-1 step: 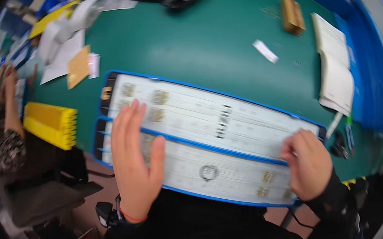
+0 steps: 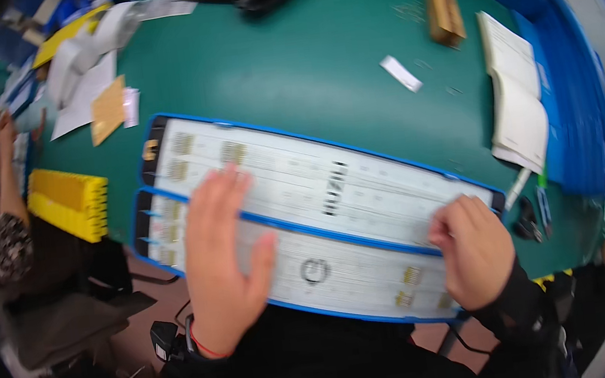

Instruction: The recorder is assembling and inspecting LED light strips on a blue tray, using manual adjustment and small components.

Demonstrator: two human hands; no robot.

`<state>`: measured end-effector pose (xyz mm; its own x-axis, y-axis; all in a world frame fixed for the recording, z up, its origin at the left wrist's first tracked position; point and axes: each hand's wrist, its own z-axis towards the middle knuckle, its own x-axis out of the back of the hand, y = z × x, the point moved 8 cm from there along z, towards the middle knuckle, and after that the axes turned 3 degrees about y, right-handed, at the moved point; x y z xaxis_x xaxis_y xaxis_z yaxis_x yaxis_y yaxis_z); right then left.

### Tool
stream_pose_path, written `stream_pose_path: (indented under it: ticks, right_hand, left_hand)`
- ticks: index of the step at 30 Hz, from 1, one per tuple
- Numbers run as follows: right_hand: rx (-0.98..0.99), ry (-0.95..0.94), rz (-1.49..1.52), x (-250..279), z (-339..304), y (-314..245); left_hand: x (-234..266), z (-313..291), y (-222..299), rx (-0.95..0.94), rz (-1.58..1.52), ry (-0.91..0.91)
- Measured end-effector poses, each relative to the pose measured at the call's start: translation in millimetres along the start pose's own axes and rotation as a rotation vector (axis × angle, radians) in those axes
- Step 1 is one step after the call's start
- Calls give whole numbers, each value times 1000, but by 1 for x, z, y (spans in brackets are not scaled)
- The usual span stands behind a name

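Two long white panels with blue edging lie side by side, slanting down to the right: a far panel (image 2: 285,168) and a near panel (image 2: 358,276). Small gold-brown patches sit near their ends, and the far one has a black end piece on its left. Over the left part of both panels my left hand (image 2: 223,251) lies flat with fingers stretched and thumb apart; whether it presses on them I cannot tell. At the right end my right hand (image 2: 476,251) is curled, thumb and fingertips pinched together near the far panel's front edge. What they pinch, if anything, is hidden.
A white paper strip (image 2: 401,74), a small brown block (image 2: 445,17) and an open notebook (image 2: 514,95) lie on the green table (image 2: 287,62). A yellow toothed rack (image 2: 66,203) stands at left, near another person's arm (image 2: 6,165). A black tool lies far back.
The whole view has shifted slightly, with the table and panels now further left. My left hand has moved a little to the right over the panels. The right hand remains pinched at their right end.
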<state>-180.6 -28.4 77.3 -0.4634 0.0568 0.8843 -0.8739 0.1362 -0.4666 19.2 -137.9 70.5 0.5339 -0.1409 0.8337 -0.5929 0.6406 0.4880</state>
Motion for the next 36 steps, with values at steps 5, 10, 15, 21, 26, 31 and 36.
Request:
stream_pose_path:
  ticks: [5, 10, 15, 21, 26, 31, 36]
  right_hand:
    - [62, -36, -220, -5, -6, 6]
    - [64, -34, -265, -7, -9, 3]
    - [-83, 121, -142, 28, -23, 32]
    - [-441, 247, -270, 64, -115, 138]
    - [-495, 304, -46, 58, -122, 160]
    - [-412, 676, 438, 72, -118, 136]
    - [-282, 807, 998, 54, -77, 64]
  left_hand:
    - [-59, -8, 86, -183, -277, -256]
    - [-76, -19, 106, -283, -248, -296]
    - [-77, -22, 97, -279, -201, -320]
    - [-79, -21, 103, -276, -209, -330]
    - [-80, -22, 97, -283, -214, -349]
    - [-82, -25, 104, -399, -216, -434]
    - [-83, -28, 108, -445, -211, -510]
